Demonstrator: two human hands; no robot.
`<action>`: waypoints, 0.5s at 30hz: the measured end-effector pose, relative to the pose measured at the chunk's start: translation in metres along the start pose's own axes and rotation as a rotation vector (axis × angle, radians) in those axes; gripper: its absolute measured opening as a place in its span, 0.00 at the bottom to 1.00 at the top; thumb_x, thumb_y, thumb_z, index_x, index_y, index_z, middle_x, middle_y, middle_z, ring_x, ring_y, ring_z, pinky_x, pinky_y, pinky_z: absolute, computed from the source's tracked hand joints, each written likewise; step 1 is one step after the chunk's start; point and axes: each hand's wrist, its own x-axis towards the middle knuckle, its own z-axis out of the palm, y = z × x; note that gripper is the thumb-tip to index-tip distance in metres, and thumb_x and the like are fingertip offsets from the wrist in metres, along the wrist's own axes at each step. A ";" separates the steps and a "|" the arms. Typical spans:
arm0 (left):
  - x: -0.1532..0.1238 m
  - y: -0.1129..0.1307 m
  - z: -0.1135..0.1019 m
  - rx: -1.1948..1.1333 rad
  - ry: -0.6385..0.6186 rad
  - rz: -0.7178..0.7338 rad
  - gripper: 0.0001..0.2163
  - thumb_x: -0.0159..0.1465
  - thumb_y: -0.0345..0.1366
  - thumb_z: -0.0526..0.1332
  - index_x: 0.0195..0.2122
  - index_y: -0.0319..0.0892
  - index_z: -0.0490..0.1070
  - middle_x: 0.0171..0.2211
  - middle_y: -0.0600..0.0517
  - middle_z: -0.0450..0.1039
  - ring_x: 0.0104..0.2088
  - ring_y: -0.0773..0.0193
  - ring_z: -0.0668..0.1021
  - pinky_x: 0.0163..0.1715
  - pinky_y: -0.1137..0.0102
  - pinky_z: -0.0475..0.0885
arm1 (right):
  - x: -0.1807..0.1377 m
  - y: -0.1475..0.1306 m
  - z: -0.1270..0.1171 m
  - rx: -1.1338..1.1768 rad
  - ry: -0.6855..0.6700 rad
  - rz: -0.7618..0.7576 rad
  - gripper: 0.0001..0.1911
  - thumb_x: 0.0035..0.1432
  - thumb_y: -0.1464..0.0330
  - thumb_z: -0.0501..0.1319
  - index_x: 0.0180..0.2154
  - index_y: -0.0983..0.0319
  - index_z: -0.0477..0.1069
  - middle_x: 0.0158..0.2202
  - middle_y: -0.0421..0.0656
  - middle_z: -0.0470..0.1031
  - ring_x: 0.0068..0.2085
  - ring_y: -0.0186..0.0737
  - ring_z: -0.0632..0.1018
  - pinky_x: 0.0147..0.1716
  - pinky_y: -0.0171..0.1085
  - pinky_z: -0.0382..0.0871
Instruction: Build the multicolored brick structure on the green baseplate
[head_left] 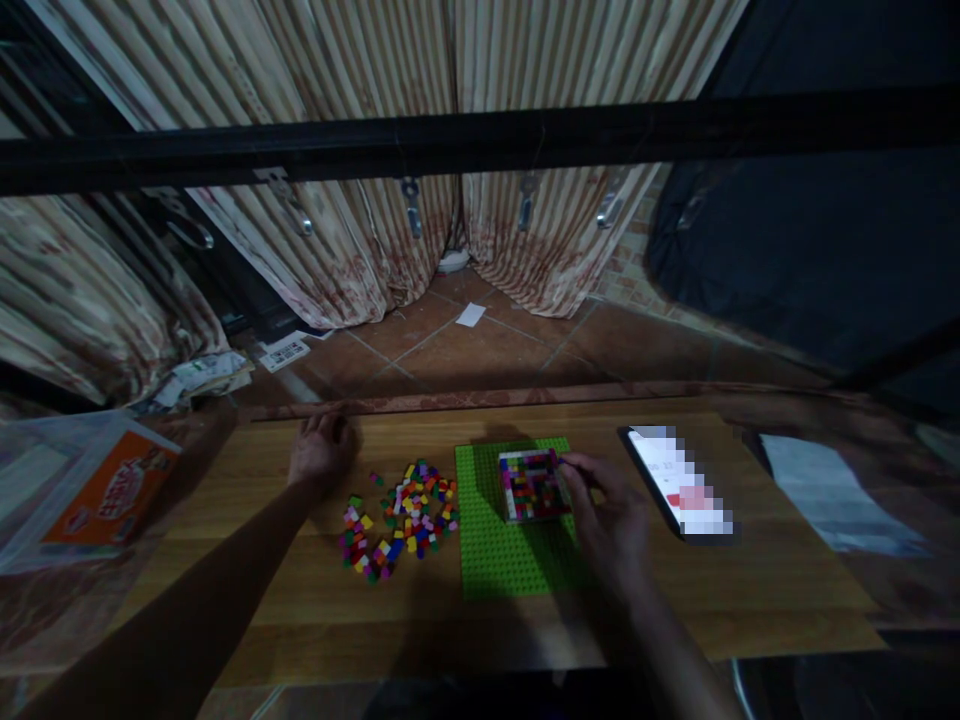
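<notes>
My right hand (611,505) reaches in from the right, thumb and fingers pinched at the far right corner of a small block structure (534,487). A tiny dark building brick seems to be between the fingertips, largely hidden. White and multicoloured bricks make up the structure's walls and inside. Beneath it lies a green studded baseplate (491,560). Well to the left, my left hand (321,450) rests near the table's far edge with loosely bent fingers and holds nothing visible. Between that hand and the baseplate is a spread of loose coloured bricks (420,510).
A phone (660,470) with a lit screen lies right of the baseplate on the wooden table (285,610). Left of the table stands a clear plastic box (97,490) with an orange label. A dark horizontal bar (465,145) with metal hooks crosses ahead, before striped curtains.
</notes>
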 end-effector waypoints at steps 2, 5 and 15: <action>0.000 0.001 -0.001 -0.003 -0.006 0.005 0.21 0.63 0.44 0.49 0.53 0.41 0.67 0.53 0.42 0.69 0.57 0.50 0.67 0.57 0.58 0.62 | 0.006 0.004 0.000 0.010 0.020 0.048 0.11 0.62 0.62 0.59 0.39 0.60 0.75 0.36 0.45 0.78 0.35 0.40 0.78 0.33 0.38 0.73; -0.001 0.003 -0.003 0.002 -0.007 0.002 0.21 0.63 0.43 0.49 0.54 0.41 0.67 0.54 0.43 0.68 0.56 0.51 0.67 0.57 0.58 0.62 | 0.012 0.008 0.003 0.033 0.008 0.092 0.11 0.61 0.61 0.59 0.38 0.60 0.76 0.38 0.45 0.77 0.36 0.41 0.77 0.34 0.38 0.72; 0.000 0.001 -0.001 0.009 0.024 0.003 0.19 0.63 0.42 0.49 0.49 0.39 0.70 0.50 0.41 0.70 0.54 0.50 0.68 0.57 0.58 0.63 | 0.030 0.027 0.008 0.158 -0.082 0.219 0.11 0.55 0.59 0.63 0.35 0.58 0.78 0.40 0.45 0.77 0.42 0.45 0.76 0.42 0.43 0.69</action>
